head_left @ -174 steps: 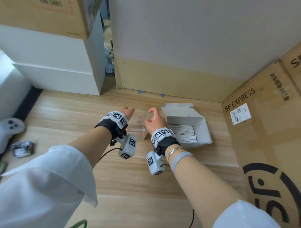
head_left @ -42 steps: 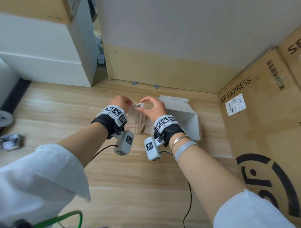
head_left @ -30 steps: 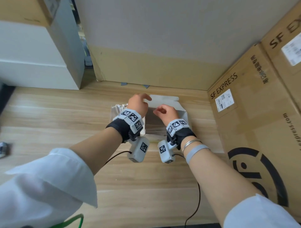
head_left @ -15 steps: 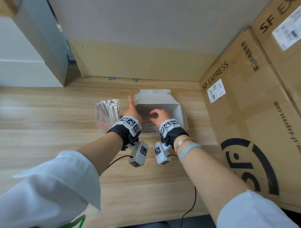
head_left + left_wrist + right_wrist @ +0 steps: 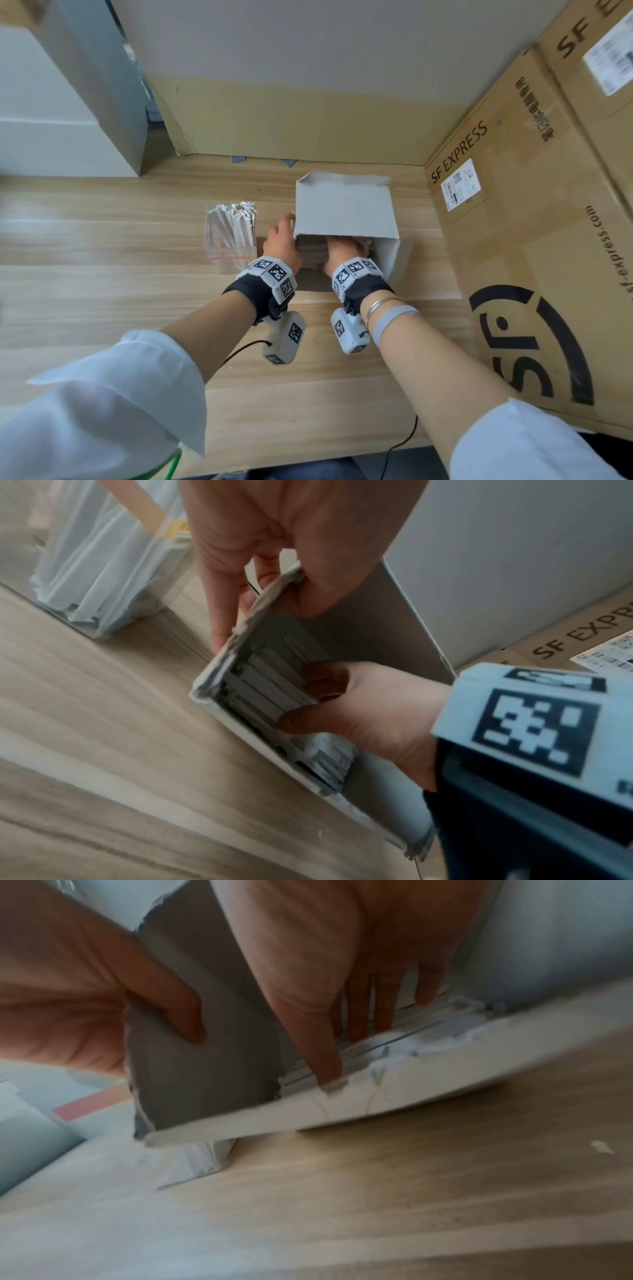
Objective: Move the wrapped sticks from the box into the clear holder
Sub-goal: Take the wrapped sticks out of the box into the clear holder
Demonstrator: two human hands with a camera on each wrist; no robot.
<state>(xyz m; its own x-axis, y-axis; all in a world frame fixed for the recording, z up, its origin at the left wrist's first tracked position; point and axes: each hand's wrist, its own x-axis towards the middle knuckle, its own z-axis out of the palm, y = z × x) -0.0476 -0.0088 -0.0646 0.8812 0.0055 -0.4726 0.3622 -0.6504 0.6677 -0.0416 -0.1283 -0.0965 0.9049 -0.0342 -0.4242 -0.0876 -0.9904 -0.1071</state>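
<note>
A white cardboard box (image 5: 342, 209) lies on the wooden table with its flap raised. My left hand (image 5: 284, 233) pinches the box's left wall (image 5: 377, 615), thumb inside and fingers outside. My right hand (image 5: 342, 245) reaches into the box, fingers and thumb curled on a bunch of paper-wrapped sticks (image 5: 263, 693). In the right wrist view the right hand's fingers (image 5: 359, 1010) dig into the sticks (image 5: 411, 1031). Left of the box stands the clear holder (image 5: 231, 253), with several wrapped sticks (image 5: 233, 222) upright in it.
A large SF Express carton (image 5: 531, 240) walls off the right side, close to the box. A cardboard panel (image 5: 308, 120) closes the back. White boxes (image 5: 51, 137) stand at the back left. Bare wooden tabletop (image 5: 120, 308) stretches left and toward me.
Both hands left the holder and moved right to the box. The left hand went from flat beside the box to pinching its wall. The right hand reached deeper among the sticks.
</note>
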